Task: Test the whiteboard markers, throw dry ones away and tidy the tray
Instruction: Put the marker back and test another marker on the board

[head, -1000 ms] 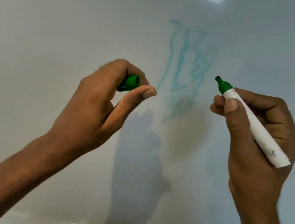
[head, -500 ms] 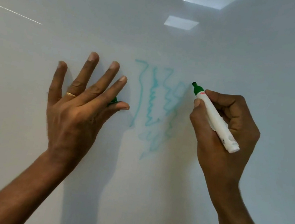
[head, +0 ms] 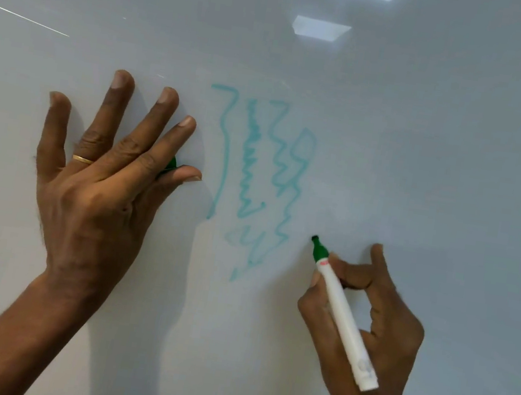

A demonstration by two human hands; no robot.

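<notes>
Pinching cap (head: 170,164), left hand (head: 92,193); gripping marker (head: 345,323), right hand (head: 393,336); red label (head: 323,263) illegible.

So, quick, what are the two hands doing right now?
Left hand: fingers spread straight, thumb pinching the green cap.
Right hand: gripping the uncapped green marker.
</notes>
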